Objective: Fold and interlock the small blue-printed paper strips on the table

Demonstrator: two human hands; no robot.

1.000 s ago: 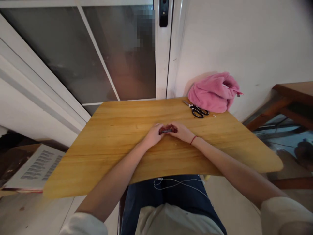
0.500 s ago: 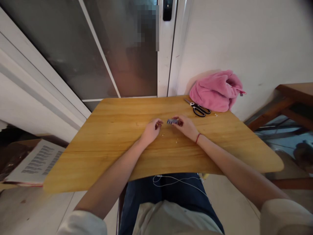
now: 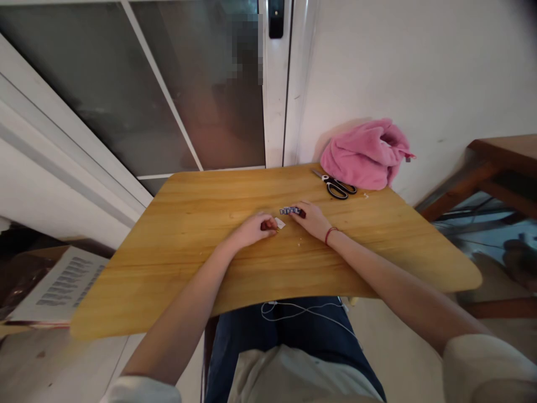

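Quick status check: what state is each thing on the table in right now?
Small dark strip: on the table, pinched by right hand.
White scrap: at left hand fingers.
Scissors: closed, lying flat, untouched.
Pink cloth: bunched against the wall.
Wooden table: crumbs near the hands.

- Two hands: left hand (image 3: 251, 228) and right hand (image 3: 310, 219), side by side.
- One small dark strip (image 3: 289, 211), at the right hand's fingertips.
- One white scrap (image 3: 279, 223), between the hands.
- One pair of scissors (image 3: 335, 184), beyond the right hand.
- One pink cloth (image 3: 366, 154), behind the scissors.
- One table (image 3: 188, 235), under both hands.
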